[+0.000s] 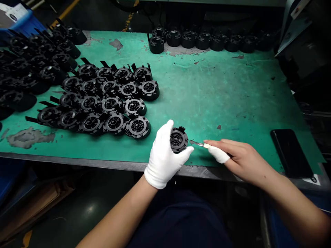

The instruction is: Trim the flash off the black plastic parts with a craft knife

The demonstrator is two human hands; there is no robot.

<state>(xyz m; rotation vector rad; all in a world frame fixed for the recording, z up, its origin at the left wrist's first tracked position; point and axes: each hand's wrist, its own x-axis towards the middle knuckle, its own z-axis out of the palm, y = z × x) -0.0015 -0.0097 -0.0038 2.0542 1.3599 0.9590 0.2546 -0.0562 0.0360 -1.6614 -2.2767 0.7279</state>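
Through the head view I look down on a green-topped table (pixel 207 96), its surface worn through in grey patches. Near the table's near edge, about midway along, I see the left hand (pixel 165 153) in a white glove (pixel 156 175), gripping a round black part (pixel 179 139) between the thumb and the other fingers. The part's ribbed, ringed face is turned up toward me, and a short tab stands out on its far side. Just to the right, the right hand (pixel 239 155) pinches a small blade (pixel 207 145) by its pale handle, with a white cover (pixel 219 155) over the thumb. The blade points left, its tip just beside the part's right edge; I cannot tell whether the two touch.

To the left of the gloved hand I have a block of similar black parts (pixel 110 103) set close together in rows, several with flat tabs sticking out. Beyond them, at the far left, stands a second cluster (pixel 53 74), and a single line of parts (pixel 188 39) runs along the far edge. At the right end lies a dark phone (pixel 292 153), partly over a white label (pixel 312 179).
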